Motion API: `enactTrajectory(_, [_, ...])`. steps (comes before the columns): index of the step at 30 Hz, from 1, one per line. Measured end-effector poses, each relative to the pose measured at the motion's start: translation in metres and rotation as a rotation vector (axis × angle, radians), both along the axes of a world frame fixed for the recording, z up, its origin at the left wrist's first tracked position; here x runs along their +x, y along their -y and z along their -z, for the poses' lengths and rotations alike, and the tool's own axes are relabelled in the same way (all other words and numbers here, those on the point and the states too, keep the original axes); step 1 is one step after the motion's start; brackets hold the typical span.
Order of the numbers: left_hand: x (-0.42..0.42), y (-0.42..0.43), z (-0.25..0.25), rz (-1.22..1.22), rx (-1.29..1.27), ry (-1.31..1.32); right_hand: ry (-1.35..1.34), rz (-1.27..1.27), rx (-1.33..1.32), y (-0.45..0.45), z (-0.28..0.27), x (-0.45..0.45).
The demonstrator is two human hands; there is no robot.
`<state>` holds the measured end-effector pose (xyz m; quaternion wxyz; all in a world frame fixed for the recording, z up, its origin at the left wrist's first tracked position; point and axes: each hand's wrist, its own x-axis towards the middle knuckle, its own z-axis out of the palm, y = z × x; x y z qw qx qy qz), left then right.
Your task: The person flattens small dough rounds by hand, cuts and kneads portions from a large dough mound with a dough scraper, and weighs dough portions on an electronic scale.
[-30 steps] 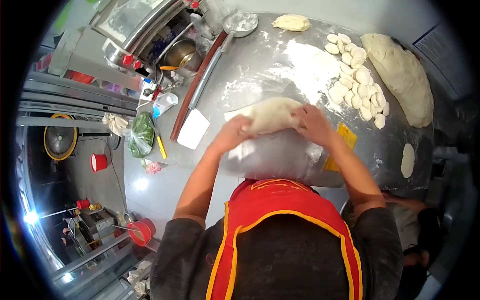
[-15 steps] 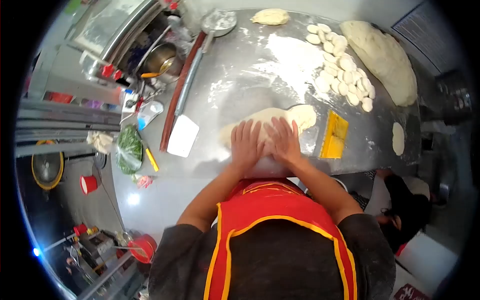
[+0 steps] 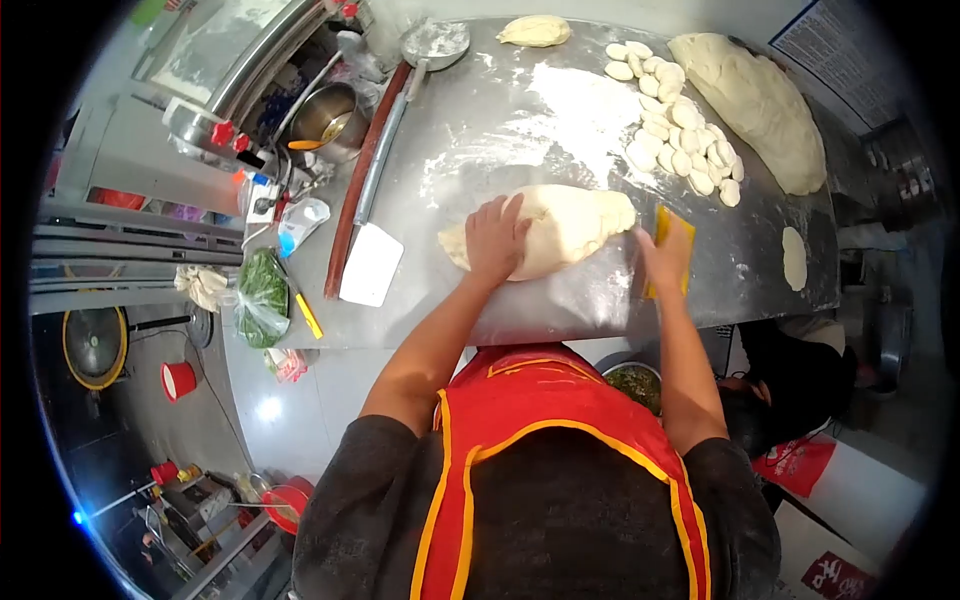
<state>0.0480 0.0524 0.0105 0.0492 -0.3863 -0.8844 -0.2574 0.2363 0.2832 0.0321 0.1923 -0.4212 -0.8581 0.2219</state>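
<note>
A long, smooth piece of dough (image 3: 570,232) lies across the steel table in front of me. My left hand (image 3: 495,240) rests flat on its left part, fingers stretched out over the top. To the right of the dough, my right hand (image 3: 666,258) is closed on a yellow dough scraper (image 3: 688,235); the palm and fingers cover much of it. The dough's right end tapers close to my right thumb. Loose white flour (image 3: 590,105) is spread on the tabletop beyond the dough.
Small dough pieces (image 3: 690,140) are heaped behind the scraper, near a large dough mass (image 3: 755,110). On the left lie a white flat-bladed scraper (image 3: 371,265), a red-brown rod (image 3: 350,210) and bagged greens (image 3: 262,300). A person in black (image 3: 800,385) is low at the right.
My right hand has left the dough and moved right onto the yellow dough scraper. My left hand stays on the dough, which now looks thicker and more bunched.
</note>
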Motion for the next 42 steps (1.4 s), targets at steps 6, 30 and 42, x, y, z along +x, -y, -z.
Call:
enactTrajectory(6, [0.023,0.009,-0.028,0.065,-0.022,-0.246,0.425,0.414,-0.077,-0.002,0.023,0.036])
enactTrajectory(30, [-0.071,0.082,-0.015,0.074,0.292,0.795,0.193,-0.433,-0.237,0.169,-0.14,-0.076])
enactTrajectory(42, [-0.055,0.06,-0.023,0.248,-0.163,0.26,0.258,-0.448,-0.161,0.166,-0.121,-0.097])
